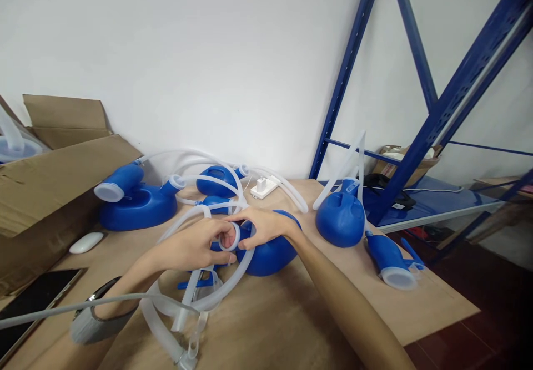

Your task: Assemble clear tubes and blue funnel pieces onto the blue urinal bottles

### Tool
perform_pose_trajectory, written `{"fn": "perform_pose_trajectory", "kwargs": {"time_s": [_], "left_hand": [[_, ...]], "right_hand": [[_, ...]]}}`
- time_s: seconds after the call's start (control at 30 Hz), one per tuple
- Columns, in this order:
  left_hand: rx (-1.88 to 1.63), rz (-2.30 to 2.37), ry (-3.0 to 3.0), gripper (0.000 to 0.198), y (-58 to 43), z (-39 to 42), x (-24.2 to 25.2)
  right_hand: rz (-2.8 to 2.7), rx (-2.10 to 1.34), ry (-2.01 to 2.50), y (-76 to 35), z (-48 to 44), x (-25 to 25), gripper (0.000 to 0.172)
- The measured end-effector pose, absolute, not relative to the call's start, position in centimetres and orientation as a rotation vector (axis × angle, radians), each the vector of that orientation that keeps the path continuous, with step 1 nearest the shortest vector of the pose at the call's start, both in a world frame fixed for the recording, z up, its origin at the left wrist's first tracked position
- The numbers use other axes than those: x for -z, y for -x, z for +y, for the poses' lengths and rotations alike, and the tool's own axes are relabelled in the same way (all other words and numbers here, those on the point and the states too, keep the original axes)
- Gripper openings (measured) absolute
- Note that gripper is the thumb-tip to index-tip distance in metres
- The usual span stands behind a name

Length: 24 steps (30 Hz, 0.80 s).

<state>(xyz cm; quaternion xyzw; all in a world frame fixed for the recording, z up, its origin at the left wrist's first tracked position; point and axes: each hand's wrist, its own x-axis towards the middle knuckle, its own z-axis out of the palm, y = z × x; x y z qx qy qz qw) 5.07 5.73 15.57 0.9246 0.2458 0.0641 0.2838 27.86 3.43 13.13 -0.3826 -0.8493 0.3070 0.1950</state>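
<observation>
My left hand (195,242) has its fingertips pressed into a whitish plastic ring (230,237), with the thumb below. From the other side my right hand (266,227) curves its thumb and fingers around the ring's edge. The ring sits at the neck area of a blue portable urinal bottle (272,258) lying on the table; whether it is joined to the bottle is hidden by my hands. A translucent hose (233,282) loops below them. Beneath my left hand lie a blue handle piece (195,284) and a clear plastic part, partly covered by hose.
More blue bottles stand at the left (139,209), the back (215,181) and the right (339,220). A blue funnel-shaped head (387,262) rests near the right edge. Around lie a power strip (265,187), cardboard box (70,176), white mouse (86,243), phone (37,303) and blue rack (441,115).
</observation>
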Motion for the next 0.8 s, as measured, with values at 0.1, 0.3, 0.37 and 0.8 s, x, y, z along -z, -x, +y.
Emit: {"fn": "perform_pose_trajectory", "kwargs": {"time_s": [0.1, 0.3, 0.37, 0.8], "left_hand": [[-0.172, 0.652, -2.474, 0.029, -5.4, 5.7, -15.4], [-0.174, 0.642, -2.396, 0.026, -6.0, 6.2, -15.2], [-0.194, 0.642, -2.396, 0.023, -6.1, 6.2, -15.1], [-0.211, 0.623, -2.323, 0.028, -6.0, 6.8, -15.1]], "right_hand": [[-2.393, -0.878, 1.004, -27.8, 3.5, -13.2, 0.06], [-2.419, -0.848, 0.959, -27.9, 3.7, -13.2, 0.052], [-2.416, -0.841, 0.948, -28.0, 3.7, -13.2, 0.049], [-2.348, -0.86, 0.886, -27.5, 3.7, -12.8, 0.034]]}}
